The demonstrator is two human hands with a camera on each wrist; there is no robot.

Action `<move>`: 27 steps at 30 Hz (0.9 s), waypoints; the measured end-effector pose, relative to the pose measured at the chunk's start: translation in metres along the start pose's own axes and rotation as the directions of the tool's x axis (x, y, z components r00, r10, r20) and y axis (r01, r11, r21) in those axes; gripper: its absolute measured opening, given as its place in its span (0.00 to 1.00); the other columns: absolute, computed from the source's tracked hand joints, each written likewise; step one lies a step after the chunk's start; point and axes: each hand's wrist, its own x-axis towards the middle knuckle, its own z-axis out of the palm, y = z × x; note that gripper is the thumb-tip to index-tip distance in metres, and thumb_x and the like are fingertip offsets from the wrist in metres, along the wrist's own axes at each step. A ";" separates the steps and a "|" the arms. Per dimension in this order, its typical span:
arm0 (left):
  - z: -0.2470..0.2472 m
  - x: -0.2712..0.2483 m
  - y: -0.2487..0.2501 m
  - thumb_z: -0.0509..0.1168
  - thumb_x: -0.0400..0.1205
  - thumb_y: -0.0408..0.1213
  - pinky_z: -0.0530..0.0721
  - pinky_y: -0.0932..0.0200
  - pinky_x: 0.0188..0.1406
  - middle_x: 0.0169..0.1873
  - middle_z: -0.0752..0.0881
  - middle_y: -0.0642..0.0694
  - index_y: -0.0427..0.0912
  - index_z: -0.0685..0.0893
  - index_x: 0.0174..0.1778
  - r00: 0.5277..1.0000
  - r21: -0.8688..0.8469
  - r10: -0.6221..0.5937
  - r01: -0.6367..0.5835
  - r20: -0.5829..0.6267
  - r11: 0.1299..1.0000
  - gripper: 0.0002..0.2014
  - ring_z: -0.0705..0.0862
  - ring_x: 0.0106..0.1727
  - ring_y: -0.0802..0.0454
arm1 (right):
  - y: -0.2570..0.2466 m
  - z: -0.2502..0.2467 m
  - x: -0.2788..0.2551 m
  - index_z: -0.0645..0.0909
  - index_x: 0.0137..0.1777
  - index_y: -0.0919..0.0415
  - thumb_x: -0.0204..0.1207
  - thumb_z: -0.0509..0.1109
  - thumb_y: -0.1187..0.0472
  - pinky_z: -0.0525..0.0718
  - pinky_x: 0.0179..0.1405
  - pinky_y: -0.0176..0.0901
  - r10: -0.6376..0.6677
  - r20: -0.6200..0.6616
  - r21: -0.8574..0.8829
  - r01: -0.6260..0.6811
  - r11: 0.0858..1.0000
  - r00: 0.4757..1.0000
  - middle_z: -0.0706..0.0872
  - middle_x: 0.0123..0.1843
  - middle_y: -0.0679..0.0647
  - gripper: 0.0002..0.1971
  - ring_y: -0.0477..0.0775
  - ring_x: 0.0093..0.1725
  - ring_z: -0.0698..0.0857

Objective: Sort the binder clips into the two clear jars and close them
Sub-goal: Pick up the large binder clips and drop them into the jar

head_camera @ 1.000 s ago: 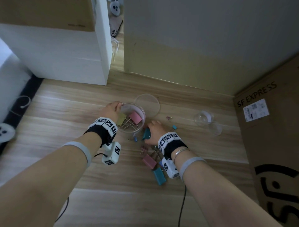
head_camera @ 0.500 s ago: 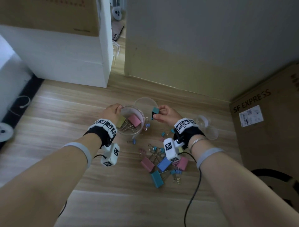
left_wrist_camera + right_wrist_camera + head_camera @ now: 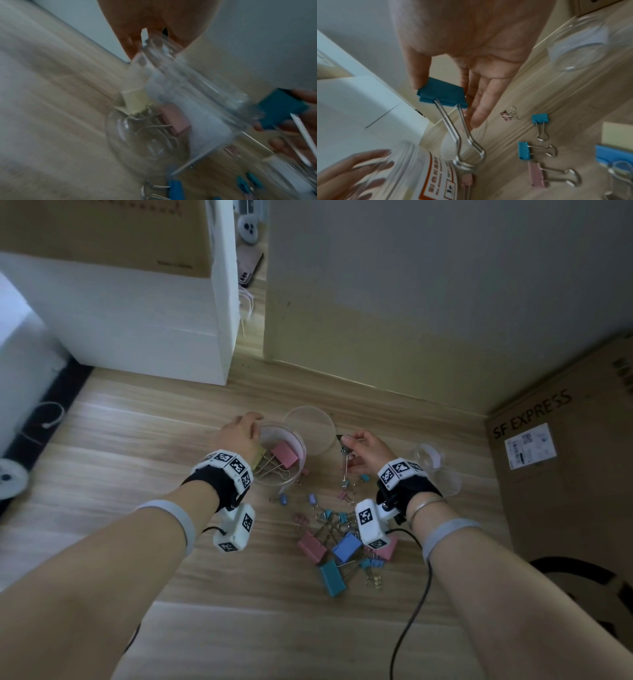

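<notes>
A clear jar (image 3: 298,440) stands open on the wood floor with a pink and a yellow binder clip inside. My left hand (image 3: 251,422) grips its rim from the left; in the left wrist view the fingers (image 3: 135,36) curl over the jar (image 3: 180,108). My right hand (image 3: 347,440) is just right of the jar and pinches a teal binder clip (image 3: 441,96) between thumb and fingers, wire handles hanging down. The teal clip (image 3: 281,109) is level with the jar's mouth, outside it. A second clear jar (image 3: 428,458) lies on its side further right.
A round clear lid (image 3: 310,429) lies behind the jar. Several loose pink, blue and teal clips (image 3: 342,546) are scattered on the floor between my wrists. A cardboard box (image 3: 561,474) stands at the right, a white cabinet (image 3: 137,330) at the back left, and a wall behind.
My right hand took the teal clip from the pile and lifted it up beside the jar's right rim. The left hand stayed on the jar.
</notes>
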 end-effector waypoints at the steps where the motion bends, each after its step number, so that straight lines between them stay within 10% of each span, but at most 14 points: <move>1: 0.001 0.000 0.007 0.52 0.83 0.34 0.76 0.44 0.65 0.65 0.80 0.38 0.45 0.76 0.66 0.999 0.030 0.040 -0.040 -0.017 0.999 0.17 0.76 0.64 0.36 | 0.000 0.000 -0.001 0.72 0.57 0.58 0.77 0.69 0.53 0.87 0.54 0.62 -0.008 0.002 0.015 0.008 1.000 1.000 0.82 0.56 0.60 0.14 0.66 0.48 0.87; 5: 0.007 -0.001 0.041 0.53 0.82 0.31 0.74 0.46 0.66 0.65 0.81 0.40 0.45 0.78 0.65 0.981 0.074 0.192 -0.193 0.019 0.978 0.18 0.73 0.67 0.39 | -0.010 -0.003 -0.012 0.72 0.57 0.60 0.78 0.68 0.59 0.90 0.43 0.48 -0.129 -0.040 0.103 0.132 0.986 0.991 0.83 0.56 0.57 0.11 0.53 0.40 0.87; 10: -0.001 0.010 0.029 0.53 0.83 0.31 0.79 0.51 0.64 0.63 0.83 0.37 0.43 0.81 0.62 0.999 -0.111 -0.020 0.016 -0.028 0.994 0.16 0.80 0.62 0.38 | -0.053 0.025 -0.025 0.72 0.55 0.53 0.75 0.71 0.62 0.89 0.47 0.47 -0.282 0.022 0.195 0.272 0.942 0.959 0.83 0.58 0.53 0.13 0.52 0.46 0.88; 14: -0.010 0.004 0.012 0.53 0.84 0.31 0.74 0.57 0.53 0.60 0.85 0.34 0.38 0.81 0.60 0.996 -0.196 -0.086 0.088 0.019 0.977 0.14 0.83 0.59 0.37 | -0.072 0.071 -0.024 0.73 0.62 0.53 0.70 0.74 0.51 0.85 0.45 0.39 -0.341 0.041 -0.199 0.342 0.918 0.939 0.85 0.58 0.49 0.22 0.46 0.48 0.85; 18: -0.009 -0.002 -0.003 0.54 0.83 0.32 0.77 0.52 0.62 0.62 0.85 0.37 0.38 0.82 0.61 0.994 -0.204 -0.084 0.096 0.065 0.974 0.15 0.82 0.61 0.39 | -0.062 0.101 -0.019 0.75 0.61 0.57 0.70 0.72 0.43 0.85 0.44 0.45 -0.328 0.170 -0.765 0.334 0.550 0.929 0.85 0.55 0.57 0.25 0.56 0.49 0.85; 22: -0.004 -0.009 -0.010 0.53 0.84 0.31 0.77 0.52 0.62 0.61 0.85 0.37 0.38 0.81 0.62 0.996 -0.210 -0.073 0.081 0.046 0.974 0.15 0.82 0.61 0.38 | -0.042 0.117 -0.014 0.77 0.65 0.56 0.73 0.66 0.41 0.72 0.64 0.49 -0.360 0.235 -0.901 0.342 0.268 0.903 0.82 0.64 0.56 0.26 0.59 0.65 0.74; 27: -0.002 -0.015 0.003 0.54 0.82 0.28 0.77 0.50 0.64 0.63 0.82 0.36 0.39 0.80 0.63 0.993 -0.180 -0.108 0.099 -0.042 0.979 0.16 0.80 0.62 0.37 | -0.034 0.101 -0.019 0.77 0.66 0.58 0.77 0.66 0.48 0.78 0.62 0.52 -0.462 0.155 -0.757 0.405 0.513 0.873 0.83 0.62 0.57 0.21 0.58 0.62 0.79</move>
